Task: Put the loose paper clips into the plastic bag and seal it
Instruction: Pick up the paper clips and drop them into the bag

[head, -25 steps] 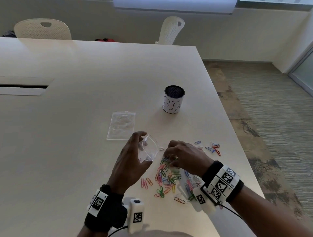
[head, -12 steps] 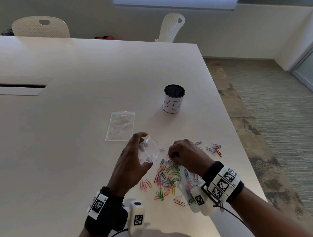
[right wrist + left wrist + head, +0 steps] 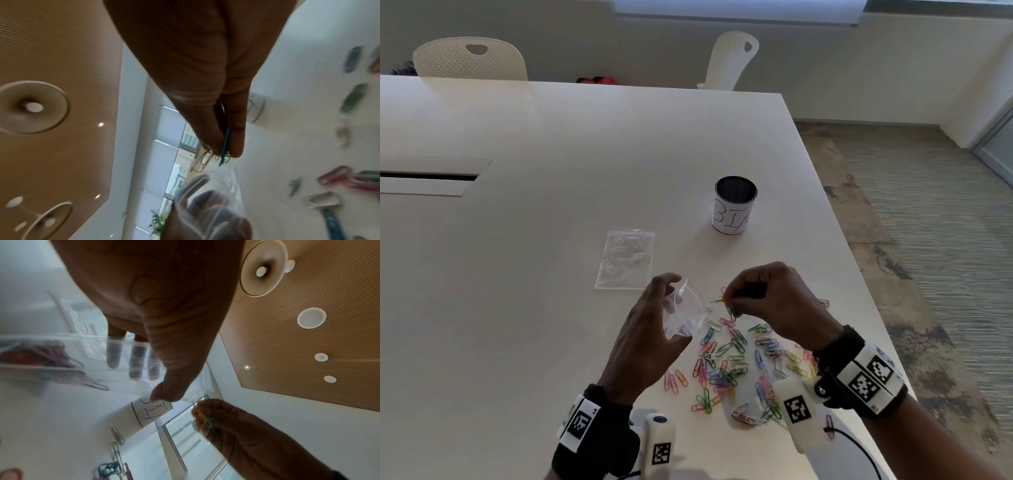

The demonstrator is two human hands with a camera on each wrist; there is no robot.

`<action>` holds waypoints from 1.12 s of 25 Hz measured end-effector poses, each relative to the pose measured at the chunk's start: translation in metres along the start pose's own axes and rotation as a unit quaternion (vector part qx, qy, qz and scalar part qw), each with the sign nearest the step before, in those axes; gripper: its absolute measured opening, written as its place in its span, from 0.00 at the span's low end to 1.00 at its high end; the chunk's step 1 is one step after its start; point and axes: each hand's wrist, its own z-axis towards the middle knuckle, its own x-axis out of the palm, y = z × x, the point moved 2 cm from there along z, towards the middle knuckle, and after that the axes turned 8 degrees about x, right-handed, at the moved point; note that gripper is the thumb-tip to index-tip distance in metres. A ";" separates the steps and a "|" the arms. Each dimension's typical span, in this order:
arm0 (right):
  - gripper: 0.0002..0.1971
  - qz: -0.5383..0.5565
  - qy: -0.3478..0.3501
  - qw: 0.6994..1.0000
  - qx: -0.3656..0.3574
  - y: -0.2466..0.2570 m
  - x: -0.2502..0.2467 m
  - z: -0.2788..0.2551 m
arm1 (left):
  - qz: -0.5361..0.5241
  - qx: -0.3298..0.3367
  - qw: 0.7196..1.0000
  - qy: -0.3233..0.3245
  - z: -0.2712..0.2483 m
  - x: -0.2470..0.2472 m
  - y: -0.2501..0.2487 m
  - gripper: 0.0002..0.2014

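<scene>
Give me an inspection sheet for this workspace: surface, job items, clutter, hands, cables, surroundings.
Surface: white table, paper clips scattered at its near right.
Job's things: small plastic bag held open, a few clips inside; loose paper clips piled on the table.
Clutter: second clear bag lying flat; mesh cup with a handwritten label.
Hands: left hand holds the bag; right hand pinches several clips beside the bag's mouth.
Cables: black cable by the right wrist.
Surroundings: two white chairs, patterned carpet.
</scene>
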 end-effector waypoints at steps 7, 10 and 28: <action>0.04 -0.163 -0.014 0.980 -0.114 0.042 0.028 0.004 | 0.016 -0.002 1.000 -0.001 0.002 0.001 0.002 0.39; 0.04 -0.189 -0.020 0.973 -0.128 0.046 0.037 0.010 | 0.021 0.000 1.000 0.002 0.001 0.002 0.003 0.39; 0.08 -0.175 -0.117 0.977 -0.020 -0.001 -0.033 0.008 | -0.004 0.022 1.000 0.003 0.003 0.003 -0.004 0.42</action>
